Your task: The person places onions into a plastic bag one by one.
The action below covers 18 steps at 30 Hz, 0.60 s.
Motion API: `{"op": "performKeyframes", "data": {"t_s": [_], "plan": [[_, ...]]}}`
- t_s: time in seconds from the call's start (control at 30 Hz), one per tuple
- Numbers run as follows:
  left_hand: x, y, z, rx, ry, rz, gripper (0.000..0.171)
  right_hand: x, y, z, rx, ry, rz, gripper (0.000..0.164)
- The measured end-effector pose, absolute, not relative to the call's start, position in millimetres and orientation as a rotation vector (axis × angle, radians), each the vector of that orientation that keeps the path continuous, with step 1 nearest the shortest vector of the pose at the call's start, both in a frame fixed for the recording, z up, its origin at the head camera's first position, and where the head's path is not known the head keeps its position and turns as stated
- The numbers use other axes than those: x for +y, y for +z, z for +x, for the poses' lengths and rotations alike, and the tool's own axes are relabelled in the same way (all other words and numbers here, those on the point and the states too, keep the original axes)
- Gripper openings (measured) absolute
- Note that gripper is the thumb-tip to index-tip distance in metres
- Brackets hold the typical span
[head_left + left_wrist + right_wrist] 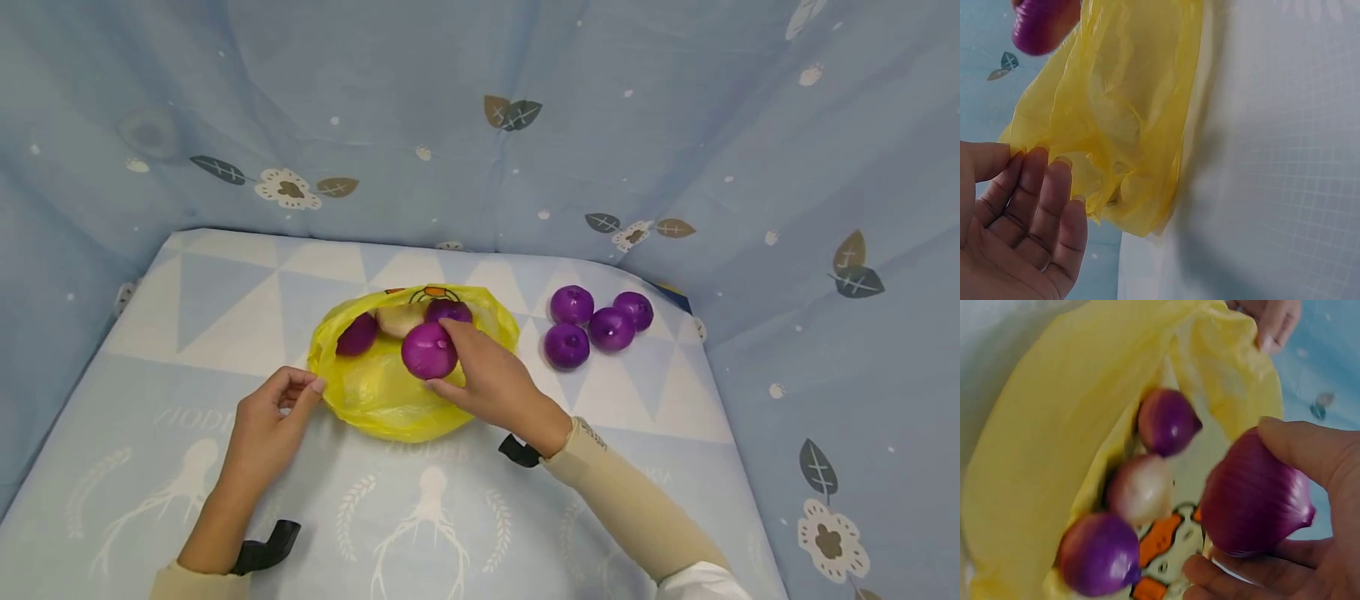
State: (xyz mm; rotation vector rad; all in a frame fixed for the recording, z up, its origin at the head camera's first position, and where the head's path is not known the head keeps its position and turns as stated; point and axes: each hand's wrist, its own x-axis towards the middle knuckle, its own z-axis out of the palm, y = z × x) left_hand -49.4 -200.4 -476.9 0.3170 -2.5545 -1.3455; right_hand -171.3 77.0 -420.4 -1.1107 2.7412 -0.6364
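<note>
A yellow plastic bag (375, 396) lies on the table with its mouth spread wide. My left hand (273, 425) pinches the bag's left rim between thumb and fingers, as the left wrist view also shows. Over the bag's mouth, my right hand (491, 375) grips a red onion (430, 351) between thumb and fingers. Inside the bag sit a purple onion (1167, 422), a paler whitish onion (1141, 489) and another purple onion (1100, 554), in a row beside an orange-and-black print.
Several purple onions (611, 329) stand in a cluster on the table to the right of the bag. The table (330, 517) has a pale patterned cloth, and blue patterned curtains (420, 125) hang behind it and at both sides. Black straps sit at both wrists.
</note>
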Motion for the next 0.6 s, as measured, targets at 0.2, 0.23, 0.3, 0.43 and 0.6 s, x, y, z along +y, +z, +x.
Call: {"op": "performKeyframes", "data": {"t_s": [0.2,0.23,0.3,0.43,0.6], "plan": [[-200,-476,-51,-2.567,-1.341,0.355,0.024,46,-427,-176,2.636,-0.513,-1.254,0.078],[-200,-476,-51,-2.565,-1.343,0.358,0.024,41,-429,-177,2.626,-0.484,-1.277,0.077],[-199,-476,-51,-2.562,-1.343,0.36,0.024,30,-433,-178,2.621,-0.417,-1.314,0.077],[-199,-477,-51,-2.561,-1.349,0.357,0.024,10,-443,-179,2.609,-0.328,-1.325,0.074],[-201,-478,-50,-2.558,-1.347,0.353,0.023,-7,-456,-180,2.555,-0.309,-1.272,0.075]]}}
